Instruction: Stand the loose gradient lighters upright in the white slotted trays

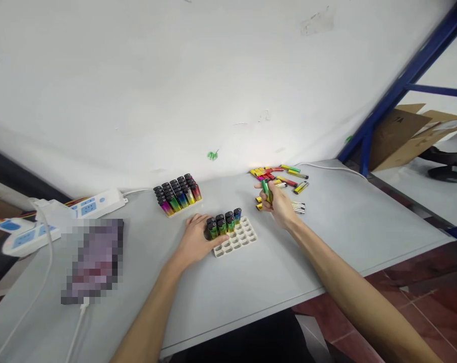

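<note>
Green lighter (267, 190) in the head view: it is pinched between the thumb and fingers of the right hand (280, 202), raised over the worktop (349, 222) just in front of the loose lighters (288, 180), which lie scattered near the wall on the right. The left hand (195, 238) is at the left end of the part-filled tray (237, 247), thumb stretched along it and fingers spread; whether it grips the tray or only steadies it, I cannot tell. Upright lighters (221, 224) with black tops occupy the tray's far-left pockets, mostly green with a blue one at their right, while the near and right pockets are bare. Farther left, the filled tray (186, 209) holds packed rows in several colours. I judge the step in hand to be picking up one lighter for this tray. The next move would seem to call for carrying it left, turning it upright and lowering it straight into a bare pocket, without knocking those beside it.
</note>
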Demonstrator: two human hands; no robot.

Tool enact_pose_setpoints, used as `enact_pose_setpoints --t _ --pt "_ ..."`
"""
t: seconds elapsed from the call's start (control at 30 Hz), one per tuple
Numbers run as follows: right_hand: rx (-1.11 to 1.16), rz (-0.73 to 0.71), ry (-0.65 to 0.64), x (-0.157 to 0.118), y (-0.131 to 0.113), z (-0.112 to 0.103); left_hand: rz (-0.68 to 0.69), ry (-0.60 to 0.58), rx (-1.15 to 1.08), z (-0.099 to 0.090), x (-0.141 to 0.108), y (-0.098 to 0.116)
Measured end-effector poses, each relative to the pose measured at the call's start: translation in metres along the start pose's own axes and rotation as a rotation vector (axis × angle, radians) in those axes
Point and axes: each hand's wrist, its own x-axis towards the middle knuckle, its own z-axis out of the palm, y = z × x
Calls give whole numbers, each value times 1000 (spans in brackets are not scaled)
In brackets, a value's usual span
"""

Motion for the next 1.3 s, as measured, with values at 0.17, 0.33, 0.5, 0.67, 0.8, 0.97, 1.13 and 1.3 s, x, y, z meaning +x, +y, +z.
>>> enact_pose_setpoints --t 0.17,0.33,0.5,0.67,0.8,0.97,1.13,1.3 --pt "-73 23 -63 -8 8 -1 17 16 6 -1 -1 -1" --pt "-25 40 -48 -11 7 0 28 2 26 -3 -1 2" --pt "27 120 -77 -13 3 1 19 9 31 -3 -1 5" --pt "53 211 -17 -13 4 5 19 4 42 -3 -1 5" --pt "65 248 9 -14 3 8 19 -11 29 -3 -1 4" --pt "78 249 -10 -16 5 10 1 -16 24 -3 -2 3" --pt "80 244 -25 -16 8 10 1 0 32 -2 -1 2" --pt "58 267 -4 -15 7 11 4 0 21 -4 -2 3"
